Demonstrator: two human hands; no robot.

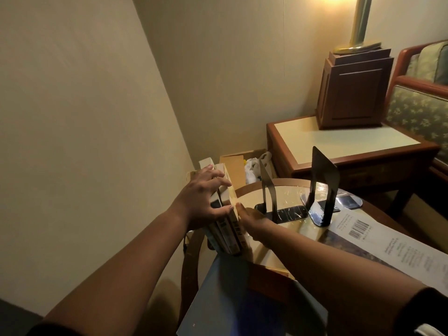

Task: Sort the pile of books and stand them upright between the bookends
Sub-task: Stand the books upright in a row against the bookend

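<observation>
Head view.

1. Hands. The left hand (203, 202) grasps a small group of books (228, 230) from above, fingers draped over the top edges and thumb across the near side. The right hand (252, 221) lies flat against the group's right face with fingers straight. It is pressing, not clenched.

2. Location of the books. The group stands roughly upright, tilted slightly, at the left edge of the round counter (286, 181), to the left of both bookends and outside the gap.

3. Progress. We judge the gathering step done and the placing step not yet done. The left bookend (268, 190) and the right bookend (323, 180) stand apart with nothing between them. A flat blue-grey item (230, 299), possibly another book, lies at the near edge, so we judge it may remain to be sorted.

4. Edges and room. The books sit close to the counter rim, with the wall (97, 117) just beyond, so a slip leftward would drop them. The path rightward to the left bookend looks free. A printed sheet (378, 241) lies near the right bookend's base.
</observation>
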